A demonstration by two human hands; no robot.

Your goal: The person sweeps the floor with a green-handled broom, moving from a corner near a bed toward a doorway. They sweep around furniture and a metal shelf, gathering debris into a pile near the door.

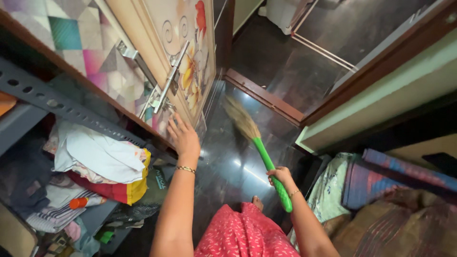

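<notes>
The broom is in my right hand, fingers clamped round its green handle, its straw bristles resting on the dark glossy floor just short of the wooden threshold; my left hand, left of the broom, lies open and flat against the flower-painted door, below its metal latch; further left, a grey metal rack holds heaped clothes; right of the broom, folded blankets.

Dark floor lies open between door, shelf and bedding.
</notes>
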